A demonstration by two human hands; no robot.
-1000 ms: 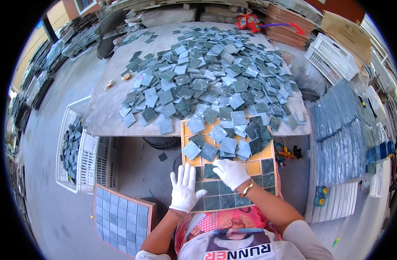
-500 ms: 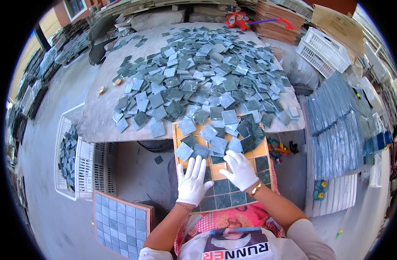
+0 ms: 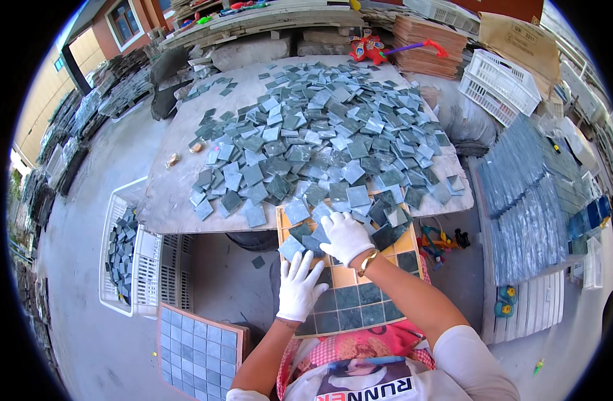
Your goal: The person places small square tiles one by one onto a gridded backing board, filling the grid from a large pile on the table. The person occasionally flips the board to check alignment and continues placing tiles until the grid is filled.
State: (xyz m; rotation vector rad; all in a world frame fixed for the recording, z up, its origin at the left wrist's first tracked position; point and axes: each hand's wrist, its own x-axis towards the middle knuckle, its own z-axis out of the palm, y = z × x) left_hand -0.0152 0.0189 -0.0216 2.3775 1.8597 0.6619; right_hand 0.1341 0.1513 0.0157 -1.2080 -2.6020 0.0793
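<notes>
An orange grid tray [image 3: 404,243] lies in front of me, leaning onto the table edge, its near rows filled with dark green square tiles [image 3: 347,298]. Loose tiles lie piled on its far end. My left hand [image 3: 298,287], in a white glove, rests flat with fingers spread on the tray's left side over set tiles. My right hand [image 3: 345,236], also gloved, is curled over loose tiles near the tray's middle; whether it grips one is hidden. A large heap of grey-green tiles [image 3: 320,144] covers the stone table [image 3: 169,200] beyond.
A white crate [image 3: 123,254] with tiles stands at the left, and a framed tile panel [image 3: 198,347] lies below it. Stacked blue-grey mosaic sheets [image 3: 527,194] sit at the right, with white baskets [image 3: 500,83] behind them. Red toy [image 3: 370,47] at the back.
Both hands have moved up the tray toward the loose tiles; the right hand now reaches further, over the pile at the tray's middle. My view has tilted closer to the table.
</notes>
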